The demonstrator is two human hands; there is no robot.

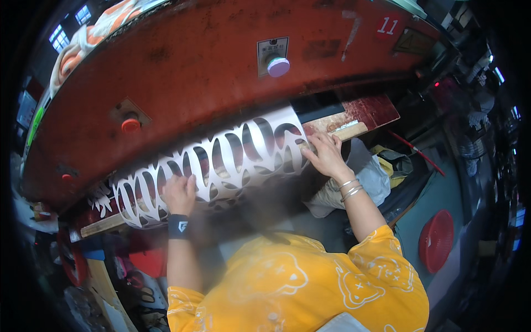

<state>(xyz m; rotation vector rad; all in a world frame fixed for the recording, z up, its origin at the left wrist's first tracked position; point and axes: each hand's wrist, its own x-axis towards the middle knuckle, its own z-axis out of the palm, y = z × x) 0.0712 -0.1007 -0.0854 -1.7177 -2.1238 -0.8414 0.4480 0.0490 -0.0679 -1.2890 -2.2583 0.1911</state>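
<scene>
A long white sheet [241,180], cut through with rows of oval holes, lies across the wooden-edged bed of a red machine and droops over its front edge. My left hand [179,193], with a black wristband, is on the sheet's near side left of its middle, fingers curled at the material and slightly blurred. At the sheet's right end my right hand [326,155], with silver bangles, has its thumb and fingers closed on the edge. Small white cut pieces [100,200] lie beside the sheet's left end.
The machine's large red beam [199,72] spans just beyond the sheet, bearing a red button [130,125] and a pale purple knob [278,67]. A wooden strip [351,131] edges the bed. Whitish bags [368,177] sit below right; a red basket [436,240] stands on the floor.
</scene>
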